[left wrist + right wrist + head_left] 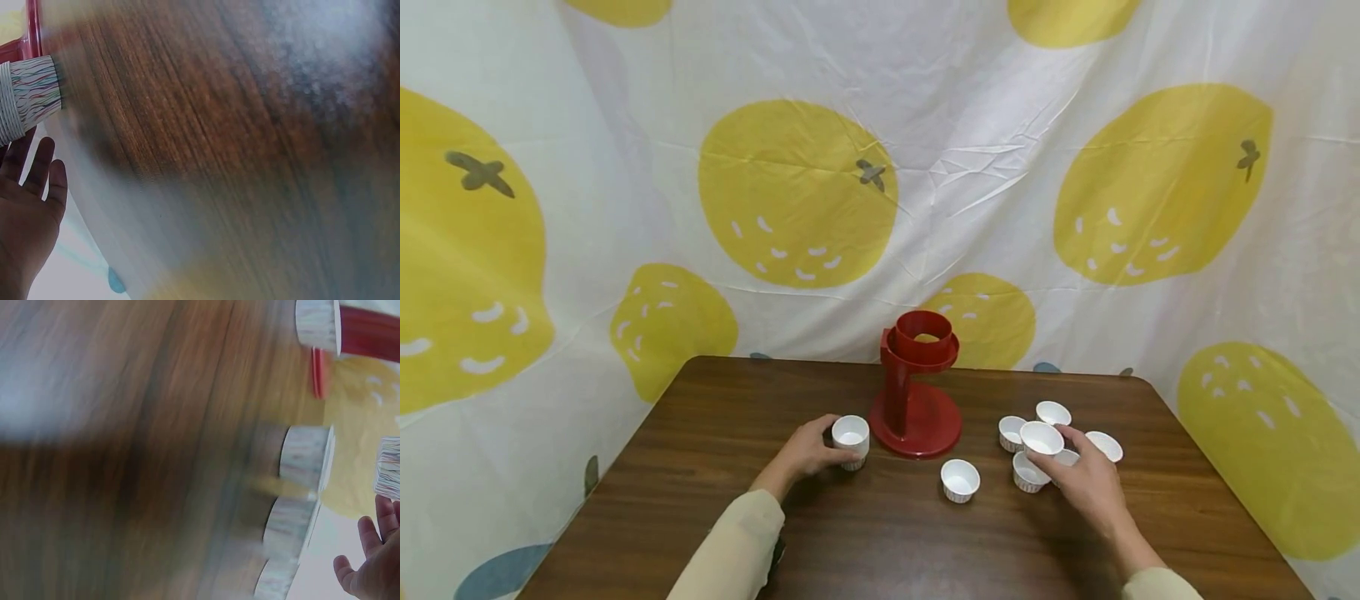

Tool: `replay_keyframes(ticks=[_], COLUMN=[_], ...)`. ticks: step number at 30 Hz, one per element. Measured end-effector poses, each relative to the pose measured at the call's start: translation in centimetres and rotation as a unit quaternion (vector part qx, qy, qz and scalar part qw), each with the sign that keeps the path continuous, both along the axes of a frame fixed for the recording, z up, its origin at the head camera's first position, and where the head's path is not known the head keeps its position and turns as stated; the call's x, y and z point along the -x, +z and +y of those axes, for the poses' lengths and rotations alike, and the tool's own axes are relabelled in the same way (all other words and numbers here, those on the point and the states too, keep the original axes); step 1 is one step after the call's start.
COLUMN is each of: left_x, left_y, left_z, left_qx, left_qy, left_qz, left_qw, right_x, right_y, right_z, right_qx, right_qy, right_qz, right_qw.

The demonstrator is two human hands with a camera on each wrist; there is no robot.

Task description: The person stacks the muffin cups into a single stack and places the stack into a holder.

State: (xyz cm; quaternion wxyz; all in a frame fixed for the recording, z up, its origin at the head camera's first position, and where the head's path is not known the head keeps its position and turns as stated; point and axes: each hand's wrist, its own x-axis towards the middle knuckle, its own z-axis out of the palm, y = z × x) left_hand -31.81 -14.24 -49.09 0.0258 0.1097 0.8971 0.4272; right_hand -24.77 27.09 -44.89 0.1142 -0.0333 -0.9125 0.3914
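On the left side of the table, my left hand [808,450] grips a nested stack of white baking cups [851,435] between thumb and fingers. In the left wrist view the stack [34,90] shows piled rims and a wavy coloured print on its side. My right hand [1090,483] pinches a single white baking cup [1042,439] by its side, above the group on the right. The right wrist view has this cup [389,469] at the frame's edge, higher than the others. One baking cup [960,483] stands alone between the hands.
Several more baking cups [1028,475] stand around and under my right hand, one of them [1105,447] at the far right. A red stand [917,429] with a round base and a ring-shaped top is at the back middle. A lemon-print cloth [970,200] hangs behind the wooden table [880,550].
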Motion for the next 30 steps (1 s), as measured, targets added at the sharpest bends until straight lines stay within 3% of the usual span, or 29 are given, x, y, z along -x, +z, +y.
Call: replay_keyframes(ticks=[16, 30], left_x=[0.3, -0.1], left_y=[-0.4, 0.0], left_z=[0.0, 0.1], left_qx=[0.006, -0.003], left_qy=[0.006, -0.001], left_qz=[-0.01, -0.006], left_qw=[0.9999, 1.0], right_x=[1.9, 3.2], right_y=[-0.2, -0.4], right_z=[-7.3, -13.7], right_qx=[0.068, 0.055], right_qy=[0.064, 0.088], right_qz=[0.026, 0.011], right_qw=[0.995, 0.995])
